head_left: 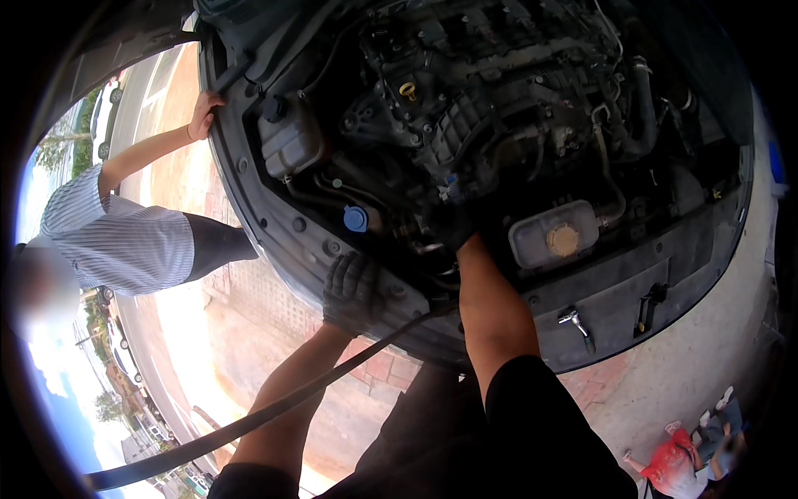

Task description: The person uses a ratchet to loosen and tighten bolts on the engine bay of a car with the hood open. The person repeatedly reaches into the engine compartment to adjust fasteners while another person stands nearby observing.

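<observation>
My left hand (351,291), in a black glove, rests with fingers apart on the black front trim (299,224) of a car's open engine bay. My right hand (450,224), also gloved, reaches down among dark engine parts below the engine (449,125); its fingers are hidden in shadow. Near it are a blue round cap (356,219) and a translucent reservoir with a tan cap (532,237). A long dark strap or hose (249,420) runs diagonally over my left forearm toward my right arm. A chrome ratchet-like tool (573,323) lies on the front trim, right of my right forearm.
At left, another person (125,241) in a striped shirt holds the car's edge with one hand (205,115). A coolant tank (289,137) sits in the upper left of the bay. Pavement, a road and parked cars show at left. More people (677,461) are at lower right.
</observation>
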Tool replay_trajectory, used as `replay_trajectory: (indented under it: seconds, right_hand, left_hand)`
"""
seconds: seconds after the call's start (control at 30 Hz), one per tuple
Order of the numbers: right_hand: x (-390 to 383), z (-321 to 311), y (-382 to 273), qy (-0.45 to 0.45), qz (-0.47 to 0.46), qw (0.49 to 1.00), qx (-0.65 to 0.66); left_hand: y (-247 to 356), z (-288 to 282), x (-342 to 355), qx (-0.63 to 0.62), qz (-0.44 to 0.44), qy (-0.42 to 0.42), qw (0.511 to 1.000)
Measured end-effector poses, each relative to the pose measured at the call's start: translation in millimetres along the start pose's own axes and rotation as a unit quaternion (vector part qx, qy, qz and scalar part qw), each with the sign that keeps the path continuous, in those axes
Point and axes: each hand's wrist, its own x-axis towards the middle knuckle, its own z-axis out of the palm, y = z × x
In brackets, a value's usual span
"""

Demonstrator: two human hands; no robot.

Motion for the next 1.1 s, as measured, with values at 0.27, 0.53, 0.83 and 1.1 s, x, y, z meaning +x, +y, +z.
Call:
replay_trajectory:
  seconds: [0.27, 0.53, 0.83, 1.1]
  right_hand:
    - [11, 3, 6, 0.074, -0.164, 0.975, -0.127]
    - [9, -4, 2, 0.063, -0.17, 0.981, -0.075]
    - [2, 5, -4, 0.033, -0.042, 0.989, 0.136]
    - [10, -12, 10, 0.073, -0.029, 0.995, 0.063]
  left_hand:
    - [-3, -2, -2, -0.007, 0.004, -0.023, 1.0]
    - [0, 7, -1, 0.004, 0.011, 0.013, 1.0]
    - [2, 3, 2, 0.007, 0.011, 0.01, 1.0]
    - [-2, 3, -8, 0.005, 0.0, 0.004, 1.0]
